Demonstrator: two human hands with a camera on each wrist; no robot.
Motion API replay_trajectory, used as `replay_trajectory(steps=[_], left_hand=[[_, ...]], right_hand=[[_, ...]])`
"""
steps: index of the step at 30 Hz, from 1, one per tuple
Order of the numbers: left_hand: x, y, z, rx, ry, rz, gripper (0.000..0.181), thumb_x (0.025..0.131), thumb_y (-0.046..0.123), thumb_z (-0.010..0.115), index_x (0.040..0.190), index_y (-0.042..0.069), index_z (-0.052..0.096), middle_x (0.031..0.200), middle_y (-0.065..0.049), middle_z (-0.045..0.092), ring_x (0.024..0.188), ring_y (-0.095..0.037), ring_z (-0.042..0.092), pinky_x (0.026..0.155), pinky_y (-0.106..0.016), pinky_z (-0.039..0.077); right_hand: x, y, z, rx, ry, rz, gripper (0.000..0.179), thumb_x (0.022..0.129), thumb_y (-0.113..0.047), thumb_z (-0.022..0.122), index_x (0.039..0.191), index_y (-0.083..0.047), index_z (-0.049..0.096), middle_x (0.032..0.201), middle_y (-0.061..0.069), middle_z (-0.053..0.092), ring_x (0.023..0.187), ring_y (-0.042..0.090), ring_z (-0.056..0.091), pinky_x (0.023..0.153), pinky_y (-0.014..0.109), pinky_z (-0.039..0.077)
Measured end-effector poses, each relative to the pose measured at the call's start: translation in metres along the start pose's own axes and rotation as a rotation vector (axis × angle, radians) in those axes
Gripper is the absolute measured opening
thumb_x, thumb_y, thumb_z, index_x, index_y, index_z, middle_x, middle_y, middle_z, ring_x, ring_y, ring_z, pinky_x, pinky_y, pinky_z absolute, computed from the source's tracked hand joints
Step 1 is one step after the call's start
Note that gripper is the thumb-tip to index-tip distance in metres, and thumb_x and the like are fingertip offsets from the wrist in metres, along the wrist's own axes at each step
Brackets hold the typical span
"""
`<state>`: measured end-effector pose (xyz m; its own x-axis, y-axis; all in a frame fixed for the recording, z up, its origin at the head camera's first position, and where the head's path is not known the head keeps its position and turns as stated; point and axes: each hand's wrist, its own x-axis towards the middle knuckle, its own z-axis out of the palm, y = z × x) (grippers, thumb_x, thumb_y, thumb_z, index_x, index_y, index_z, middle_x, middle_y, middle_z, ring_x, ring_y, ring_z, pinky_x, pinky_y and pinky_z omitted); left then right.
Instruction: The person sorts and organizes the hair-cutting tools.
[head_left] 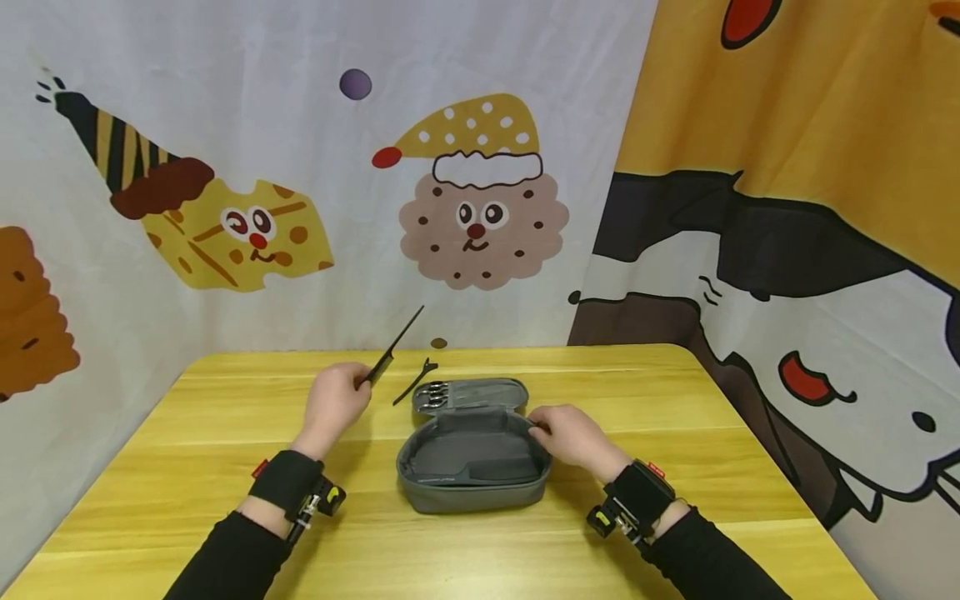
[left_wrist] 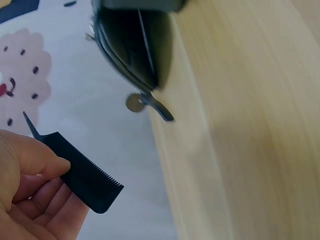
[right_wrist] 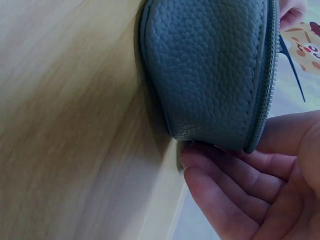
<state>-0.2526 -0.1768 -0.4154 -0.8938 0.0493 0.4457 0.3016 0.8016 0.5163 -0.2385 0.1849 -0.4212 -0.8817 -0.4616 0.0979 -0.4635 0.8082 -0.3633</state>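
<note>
My left hand (head_left: 337, 404) pinches a black tail comb (left_wrist: 85, 172) between thumb and fingers, held above the table left of the case. The comb's thin tail points up and away in the head view. A grey zip case (head_left: 480, 498) of pebbled material lies unzipped on the table, its lid folded back. My right hand (head_left: 573, 437) grips the case's right rim, thumb at the zip edge and fingers outside, as the right wrist view shows. Several metal-ringed scissors (head_left: 433, 394) sit in the lid. A dark flat shape (head_left: 498, 471) lies inside the case; its kind is unclear.
A black hair clip (head_left: 415, 383) lies on the wooden table (head_left: 225, 417), behind and left of the case, close to the lid. Behind the table's far edge hangs a printed curtain (head_left: 315, 150) with cartoon figures.
</note>
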Motion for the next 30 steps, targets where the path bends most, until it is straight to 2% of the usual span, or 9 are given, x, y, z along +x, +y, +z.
replay_trajectory(steps=[4,8,13,18,24,30], left_hand=[[-0.002,0.01,0.001,-0.008,0.038,0.052,0.014,0.089,-0.001,0.067,0.101,-0.001,0.074,0.084,-0.012,0.068,0.068,-0.025,0.06,0.061,-0.04,0.048],[-0.005,0.02,0.001,-0.023,0.09,0.095,0.013,0.087,-0.002,0.068,0.099,-0.001,0.074,0.084,-0.013,0.068,0.069,-0.026,0.061,0.061,-0.04,0.048],[-0.009,0.033,0.002,-0.033,0.162,0.158,0.013,0.085,-0.003,0.069,0.097,-0.001,0.074,0.084,-0.014,0.067,0.071,-0.027,0.062,0.062,-0.04,0.05],[-0.01,0.047,0.005,-0.048,0.242,0.253,0.014,0.082,-0.006,0.07,0.094,-0.001,0.074,0.084,-0.014,0.067,0.071,-0.027,0.063,0.061,-0.04,0.051],[-0.013,0.063,0.008,-0.041,0.302,0.364,0.018,0.078,-0.011,0.071,0.094,-0.003,0.073,0.083,-0.014,0.066,0.071,-0.028,0.063,0.059,-0.039,0.052],[-0.017,0.073,0.012,-0.035,0.324,0.424,0.021,0.075,-0.013,0.072,0.093,-0.004,0.073,0.082,-0.014,0.067,0.071,-0.028,0.063,0.058,-0.039,0.052]], right_hand=[[0.0,-0.002,-0.003,-0.003,0.06,-0.004,0.015,0.095,-0.015,0.068,0.107,-0.007,0.073,0.09,0.001,0.069,0.075,0.015,0.062,0.068,0.034,0.051],[0.002,-0.007,-0.007,0.073,0.158,-0.025,0.028,0.095,-0.019,0.067,0.121,-0.006,0.067,0.096,0.002,0.07,0.083,0.018,0.066,0.072,0.034,0.053],[0.006,-0.018,-0.014,0.285,0.261,-0.084,0.047,0.098,-0.019,0.065,0.14,-0.004,0.052,0.119,0.011,0.067,0.106,0.025,0.064,0.089,0.037,0.053],[0.01,-0.03,-0.018,0.536,0.318,-0.148,0.056,0.098,-0.015,0.063,0.147,0.0,0.041,0.136,0.02,0.056,0.123,0.032,0.055,0.101,0.043,0.047],[0.016,-0.043,-0.021,0.798,0.353,-0.147,0.059,0.099,-0.01,0.06,0.151,0.0,0.033,0.149,0.02,0.043,0.133,0.035,0.046,0.107,0.041,0.041],[0.019,-0.056,-0.025,0.99,0.372,-0.126,0.065,0.101,-0.005,0.057,0.156,-0.003,0.023,0.156,0.019,0.032,0.139,0.033,0.039,0.109,0.036,0.038]])
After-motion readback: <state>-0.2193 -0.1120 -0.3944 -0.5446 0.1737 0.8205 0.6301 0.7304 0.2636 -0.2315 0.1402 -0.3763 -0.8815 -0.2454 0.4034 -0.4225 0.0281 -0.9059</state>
